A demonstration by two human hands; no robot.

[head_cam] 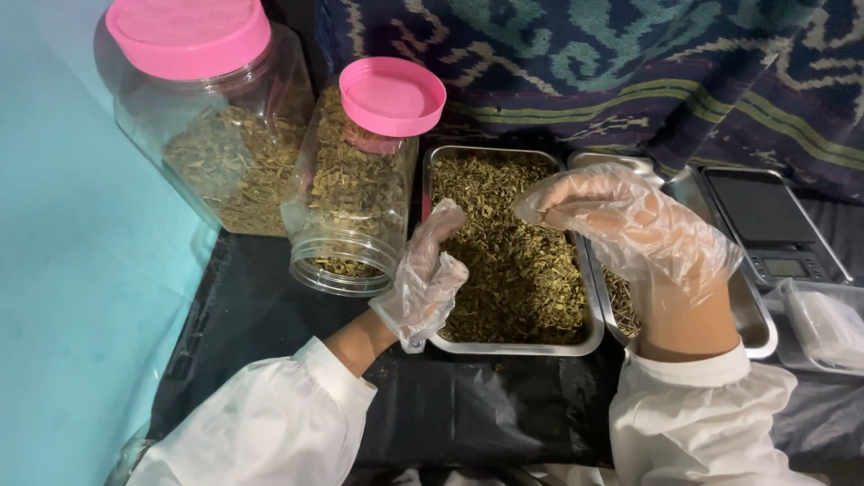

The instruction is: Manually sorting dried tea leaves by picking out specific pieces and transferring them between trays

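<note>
Both my hands wear thin clear plastic gloves and white sleeves. My left hand (426, 277) rests at the left rim of a steel tray (513, 346) filled with dried green-brown herb pieces (504, 252), its fingers loosely curled with nothing visible in them. My right hand (630, 220) hovers over the same tray, fingertips pinched together above the herbs; whether a piece is between them I cannot make out. A second steel tray (756, 328) lies to the right, mostly hidden under my right wrist.
Two clear plastic jars with pink lids, a large one (211, 117) and a smaller one (360, 180), hold dried herbs at the back left. A small digital scale (774, 225) and a clear plastic container (823, 324) sit at the right. A patterned cloth (630, 63) lies behind.
</note>
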